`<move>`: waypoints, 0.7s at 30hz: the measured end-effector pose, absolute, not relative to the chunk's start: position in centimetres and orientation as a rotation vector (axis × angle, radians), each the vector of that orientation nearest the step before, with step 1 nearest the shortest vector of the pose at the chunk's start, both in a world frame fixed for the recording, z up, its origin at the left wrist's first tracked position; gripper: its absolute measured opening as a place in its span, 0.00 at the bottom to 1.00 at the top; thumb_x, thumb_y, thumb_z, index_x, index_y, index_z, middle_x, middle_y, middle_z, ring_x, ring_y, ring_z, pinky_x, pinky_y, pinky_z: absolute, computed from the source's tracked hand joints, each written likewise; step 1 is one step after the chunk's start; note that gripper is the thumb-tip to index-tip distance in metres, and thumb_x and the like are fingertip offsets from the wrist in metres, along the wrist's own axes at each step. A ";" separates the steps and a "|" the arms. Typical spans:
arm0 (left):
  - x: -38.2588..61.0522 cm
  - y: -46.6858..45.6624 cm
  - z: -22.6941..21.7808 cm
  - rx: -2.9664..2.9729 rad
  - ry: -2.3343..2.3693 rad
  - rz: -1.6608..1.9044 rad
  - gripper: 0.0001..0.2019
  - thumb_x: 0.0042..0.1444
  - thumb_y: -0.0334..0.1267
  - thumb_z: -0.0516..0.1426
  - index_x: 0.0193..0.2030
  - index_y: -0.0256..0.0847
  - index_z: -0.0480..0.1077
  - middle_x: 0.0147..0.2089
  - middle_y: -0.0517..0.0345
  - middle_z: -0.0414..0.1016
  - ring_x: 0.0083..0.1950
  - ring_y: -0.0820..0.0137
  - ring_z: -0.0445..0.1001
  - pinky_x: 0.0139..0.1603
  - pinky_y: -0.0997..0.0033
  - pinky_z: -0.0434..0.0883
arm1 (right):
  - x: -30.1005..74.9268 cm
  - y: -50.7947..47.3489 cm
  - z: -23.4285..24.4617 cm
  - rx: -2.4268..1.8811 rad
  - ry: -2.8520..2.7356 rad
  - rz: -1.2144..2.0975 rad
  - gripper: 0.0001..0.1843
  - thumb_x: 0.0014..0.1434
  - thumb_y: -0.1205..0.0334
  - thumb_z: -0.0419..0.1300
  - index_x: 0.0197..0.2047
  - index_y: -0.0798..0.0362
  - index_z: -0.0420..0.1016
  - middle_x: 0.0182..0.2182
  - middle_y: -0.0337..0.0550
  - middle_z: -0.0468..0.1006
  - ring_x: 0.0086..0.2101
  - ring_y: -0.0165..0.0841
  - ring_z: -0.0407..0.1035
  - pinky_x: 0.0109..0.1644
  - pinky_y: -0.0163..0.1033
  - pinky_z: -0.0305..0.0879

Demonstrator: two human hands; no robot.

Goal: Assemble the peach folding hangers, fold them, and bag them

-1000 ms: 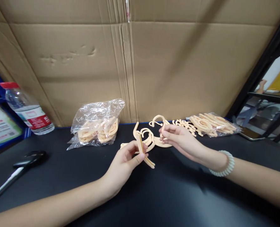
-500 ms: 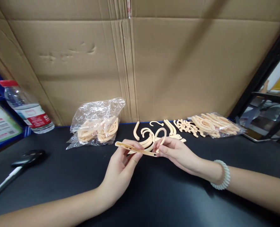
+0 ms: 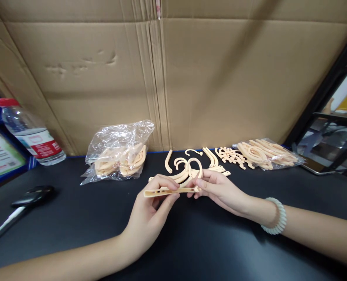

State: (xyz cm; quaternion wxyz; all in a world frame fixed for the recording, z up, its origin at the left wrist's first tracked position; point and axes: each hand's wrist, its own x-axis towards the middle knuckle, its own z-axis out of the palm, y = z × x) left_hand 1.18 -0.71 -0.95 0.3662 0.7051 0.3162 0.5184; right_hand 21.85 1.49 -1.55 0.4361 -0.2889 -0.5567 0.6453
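My left hand [image 3: 153, 212] pinches a cream plastic hanger arm [image 3: 161, 192], a narrow channelled piece held nearly level with slots along its side. Between the fingers of my right hand [image 3: 217, 191] is a curved cream hanger hook [image 3: 195, 160], its loop upward. The knobbed base of the hook meets the right end of the arm; whether it sits inside the arm I cannot tell. Behind my hands lie loose hanger arms [image 3: 210, 157], another hook [image 3: 193, 151] and a heap of small cream pieces [image 3: 232, 155].
Clear bags of cream parts lie at left [image 3: 120, 160] and right [image 3: 267, 153]. A bottle with a red cap [image 3: 32, 134] and a black device with a white cable [image 3: 32, 197] are at far left. A cardboard wall [image 3: 103, 70] closes the back; a black-framed stand [image 3: 331, 144] is at right.
The hanger arm has turned from sloping to nearly level, its left end lower. The hook has shifted slightly left, and its base now meets the arm's right end.
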 end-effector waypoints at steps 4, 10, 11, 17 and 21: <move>1.1 -0.7 -0.9 1.836 0.840 1.320 0.03 0.60 0.31 0.58 0.36 0.42 0.69 0.39 0.56 0.72 0.44 0.65 0.73 0.47 0.66 0.70 | 21.8 1.6 -1.8 -0.738 -1.394 1.601 0.16 0.56 0.52 0.67 0.34 0.55 0.71 0.37 0.43 0.78 0.35 0.31 0.75 0.42 0.39 0.68; 1.0 -0.6 -0.8 1.895 0.835 1.301 0.03 0.59 0.31 0.59 0.34 0.42 0.70 0.36 0.57 0.73 0.42 0.64 0.74 0.46 0.64 0.68 | 21.8 1.8 -2.3 -0.749 -1.392 1.536 0.17 0.55 0.49 0.67 0.33 0.54 0.68 0.31 0.38 0.75 0.30 0.27 0.71 0.39 0.38 0.67; 1.0 -0.6 -0.8 1.897 0.836 1.294 0.03 0.59 0.31 0.59 0.35 0.42 0.70 0.36 0.57 0.73 0.42 0.64 0.74 0.46 0.64 0.68 | 21.8 1.8 -2.3 -0.752 -1.400 1.523 0.18 0.55 0.49 0.67 0.32 0.53 0.68 0.30 0.38 0.75 0.30 0.27 0.70 0.39 0.37 0.67; 1.0 -0.5 -1.1 1.899 0.813 1.252 0.04 0.60 0.32 0.59 0.35 0.42 0.69 0.37 0.58 0.72 0.41 0.67 0.73 0.44 0.66 0.68 | 21.8 1.7 -2.3 -0.773 -1.436 1.469 0.17 0.56 0.50 0.66 0.32 0.54 0.67 0.29 0.37 0.73 0.28 0.27 0.68 0.36 0.37 0.64; 1.1 -0.6 -1.0 1.880 0.795 1.230 0.04 0.59 0.32 0.59 0.34 0.41 0.69 0.37 0.58 0.72 0.42 0.67 0.73 0.44 0.67 0.68 | 21.7 1.7 -2.3 -0.799 -1.450 1.449 0.18 0.55 0.50 0.67 0.31 0.53 0.66 0.27 0.35 0.71 0.26 0.26 0.66 0.33 0.36 0.62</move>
